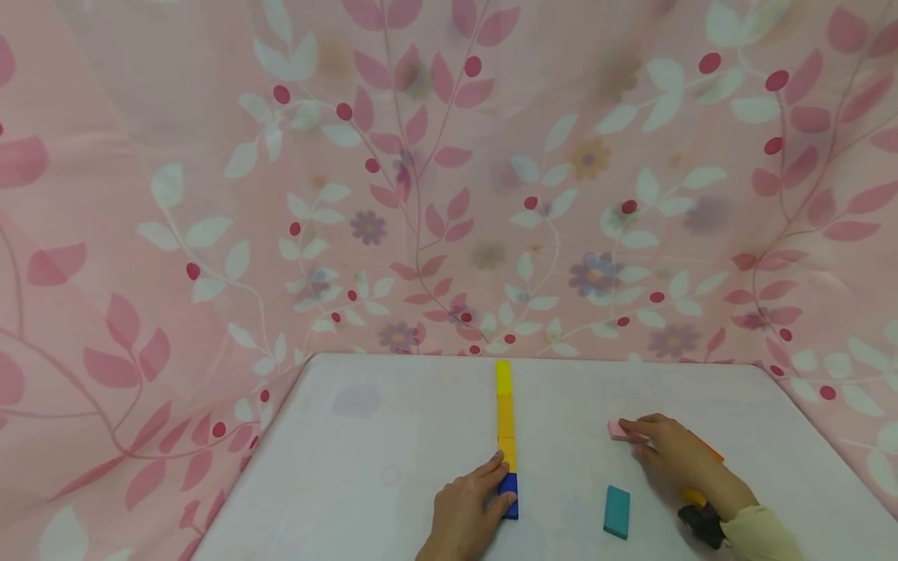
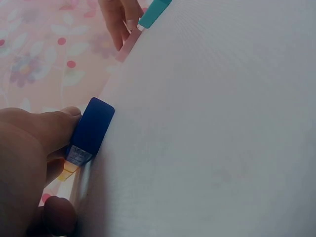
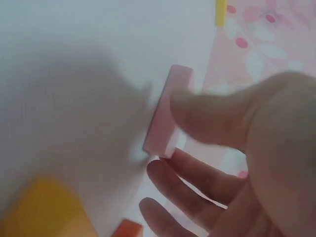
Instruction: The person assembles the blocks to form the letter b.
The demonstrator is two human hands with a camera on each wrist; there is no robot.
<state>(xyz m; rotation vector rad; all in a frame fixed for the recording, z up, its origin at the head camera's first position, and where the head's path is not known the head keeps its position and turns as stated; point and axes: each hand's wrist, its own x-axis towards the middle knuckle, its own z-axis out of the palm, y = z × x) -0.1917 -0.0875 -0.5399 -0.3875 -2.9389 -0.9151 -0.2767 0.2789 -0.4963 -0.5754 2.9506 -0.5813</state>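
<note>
A straight row of blocks runs away from me on the white table. At its near end is a blue block (image 1: 508,485) (image 2: 94,126), with several yellow blocks (image 1: 506,417) lined up end to end beyond it. My left hand (image 1: 463,506) holds the blue block, thumb at its near part and fingers along the far left side, by the joint with the nearest yellow block. Over to the right, my right hand (image 1: 677,456) pinches a pink block (image 1: 616,430) (image 3: 162,123) between thumb and fingertips, close over the tabletop.
A teal block (image 1: 616,512) lies between the hands, nearer to me. Partly hidden by the right hand and wrist are an orange block (image 1: 710,449) and a yellow piece (image 1: 693,496). Behind the table (image 1: 393,374) hangs a pink leaf-patterned cloth (image 1: 435,195).
</note>
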